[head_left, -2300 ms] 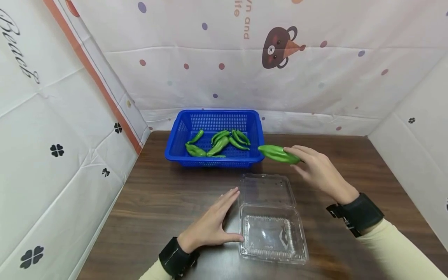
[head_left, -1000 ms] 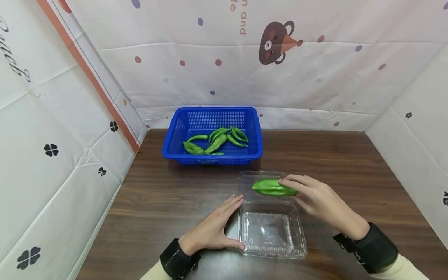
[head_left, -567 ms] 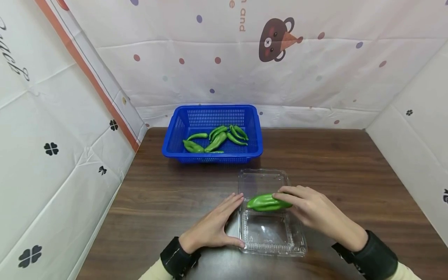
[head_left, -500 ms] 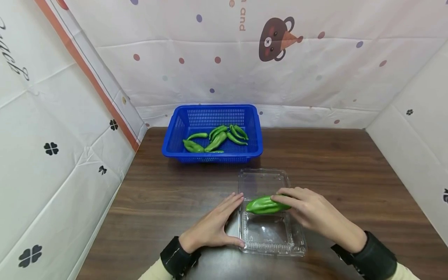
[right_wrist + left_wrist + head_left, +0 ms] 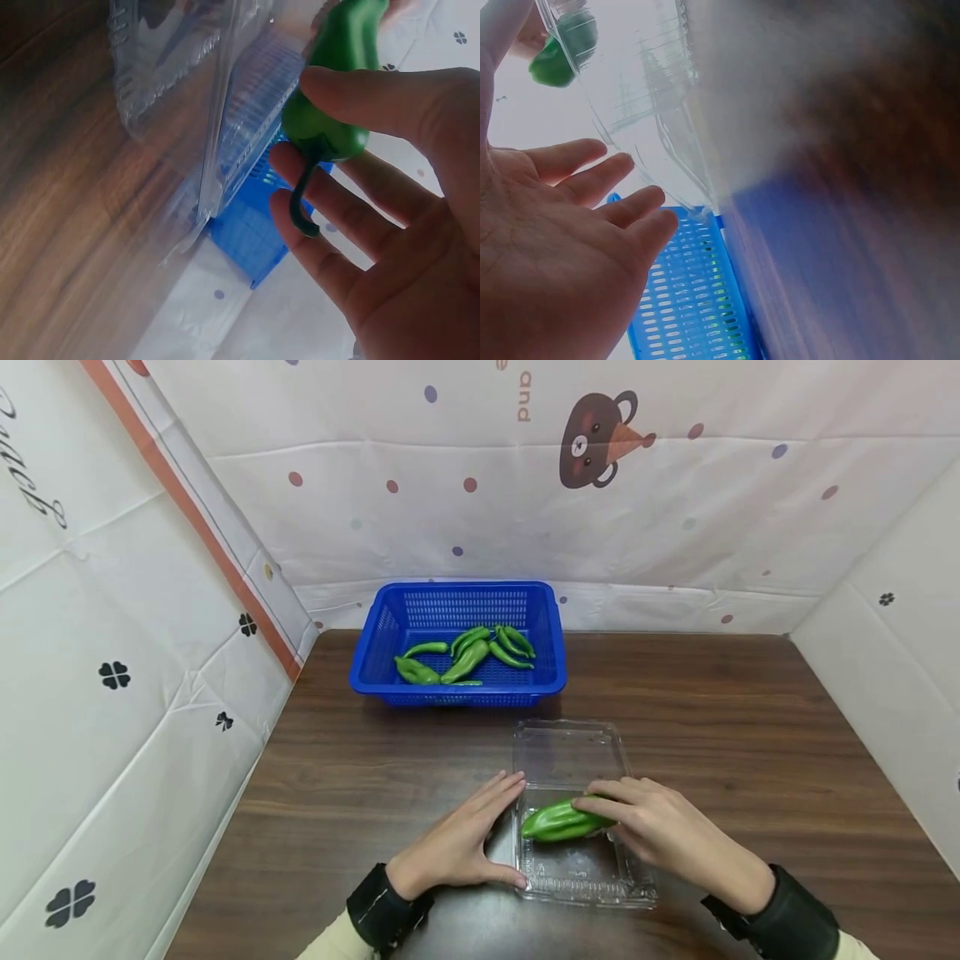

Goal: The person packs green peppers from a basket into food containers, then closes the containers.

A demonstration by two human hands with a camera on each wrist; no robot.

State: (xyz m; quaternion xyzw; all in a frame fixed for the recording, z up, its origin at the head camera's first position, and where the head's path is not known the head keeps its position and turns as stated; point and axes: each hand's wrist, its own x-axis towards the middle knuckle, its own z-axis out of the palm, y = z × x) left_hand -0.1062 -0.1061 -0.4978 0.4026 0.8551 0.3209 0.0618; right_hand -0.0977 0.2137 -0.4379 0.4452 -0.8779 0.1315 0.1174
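My right hand (image 5: 667,828) pinches a large green pepper (image 5: 551,823) near its stem end, between thumb and fingers. The curved stem shows in the right wrist view, by the fingertips. The pepper lies crosswise over the base of a clear plastic clamshell box (image 5: 592,895); whether it touches the bottom I cannot tell. The box's lid (image 5: 562,752) is folded back flat toward the basket. At the box's left side my left hand (image 5: 453,850) has its fingers extended and thumb spread, the thumb tip and fingertips at the rim.
Behind the box stands a blue plastic basket (image 5: 457,695) holding several green peppers (image 5: 468,660) of different sizes. The brown wooden table (image 5: 720,718) carries everything. White printed sheets (image 5: 375,527) close off the back and both sides.
My right hand has carried the large pepper from beside the basket, over the lid, toward me and down to the box's base. The left hand has stayed at the box's left edge.
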